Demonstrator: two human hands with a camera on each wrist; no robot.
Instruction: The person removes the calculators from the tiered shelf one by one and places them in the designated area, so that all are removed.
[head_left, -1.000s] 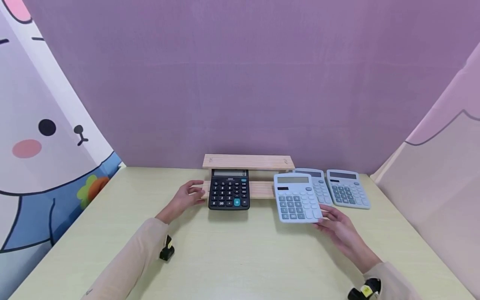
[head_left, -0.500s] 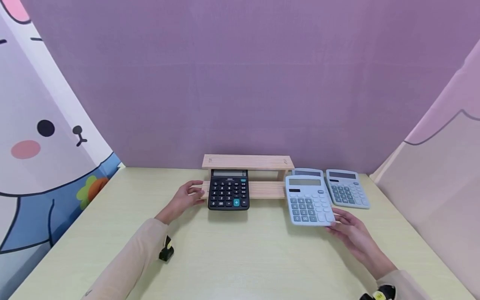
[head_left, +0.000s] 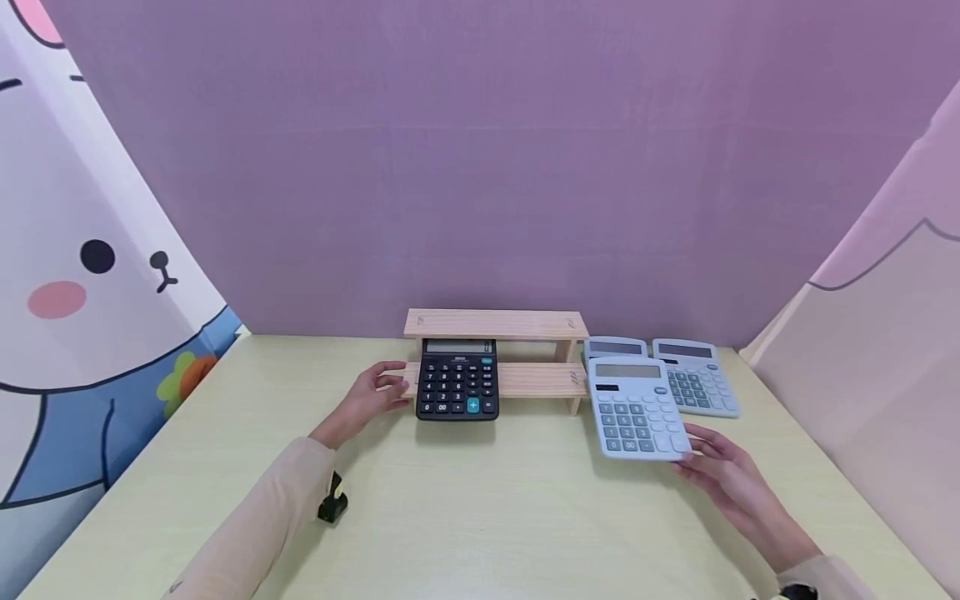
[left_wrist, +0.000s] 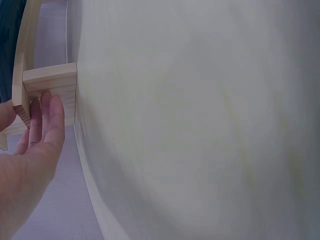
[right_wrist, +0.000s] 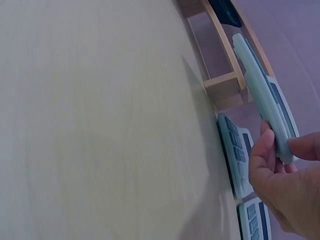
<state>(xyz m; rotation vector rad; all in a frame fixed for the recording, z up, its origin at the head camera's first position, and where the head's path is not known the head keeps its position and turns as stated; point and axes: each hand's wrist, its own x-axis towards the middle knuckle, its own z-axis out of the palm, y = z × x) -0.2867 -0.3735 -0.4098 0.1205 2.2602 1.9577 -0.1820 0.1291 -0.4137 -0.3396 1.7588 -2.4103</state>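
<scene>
My right hand (head_left: 738, 492) pinches a light blue calculator (head_left: 637, 408) by its near right corner, thumb on top and fingers beneath. In the right wrist view this calculator (right_wrist: 265, 95) is held up off the table, its edge toward the camera. At the left end of a two-tier wooden rack (head_left: 536, 381), my left hand (head_left: 369, 396) grips the lower board. The left wrist view has the fingers (left_wrist: 52, 120) under that board and the thumb at its top. A black calculator (head_left: 457, 387) leans on the rack's left part, its display under the upper board.
Two more light blue calculators lie on the table right of the rack: one calculator (head_left: 615, 347) is mostly hidden behind the held one, the other calculator (head_left: 697, 383) is farther right. A purple backdrop (head_left: 487, 167) rises behind the table (head_left: 465, 517).
My right hand has moved right and slightly toward me with the light blue calculator, away from the rack, uncovering the rack's right end. The left hand and black calculator have stayed put.
</scene>
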